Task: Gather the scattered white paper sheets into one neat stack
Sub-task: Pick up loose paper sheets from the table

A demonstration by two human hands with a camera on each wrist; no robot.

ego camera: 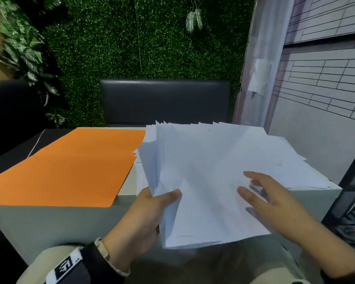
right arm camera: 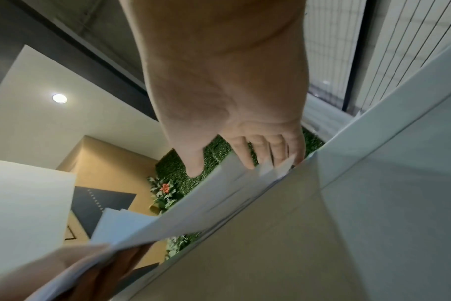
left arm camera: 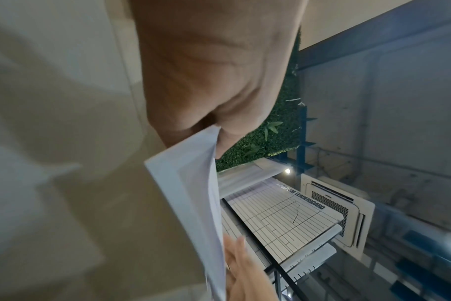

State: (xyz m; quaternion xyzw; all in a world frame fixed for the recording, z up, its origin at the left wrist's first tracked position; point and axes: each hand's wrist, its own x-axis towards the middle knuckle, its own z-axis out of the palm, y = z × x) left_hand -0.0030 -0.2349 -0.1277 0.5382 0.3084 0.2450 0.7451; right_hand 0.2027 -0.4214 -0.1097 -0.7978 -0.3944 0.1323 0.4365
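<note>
A fanned bundle of white paper sheets (ego camera: 203, 177) is lifted over the table's near right corner, its far edges ragged and uneven. My left hand (ego camera: 152, 208) grips the bundle's near left edge, thumb on top and fingers underneath; the left wrist view shows the sheets (left arm camera: 193, 193) pinched edge-on. My right hand (ego camera: 262, 193) hovers over the bundle's right side with its fingers spread and straight, holding nothing. In the right wrist view its fingertips (right arm camera: 247, 160) lie at the sheets' edge (right arm camera: 206, 203). More white sheets (ego camera: 307, 173) lie on the table beneath, at the right.
An orange sheet or folder (ego camera: 70, 169) covers the left half of the pale table (ego camera: 70, 222). A dark padded bench back (ego camera: 164, 101) and a green foliage wall stand behind. A ruled whiteboard (ego camera: 320, 78) and a black metal frame (ego camera: 348, 181) are on the right.
</note>
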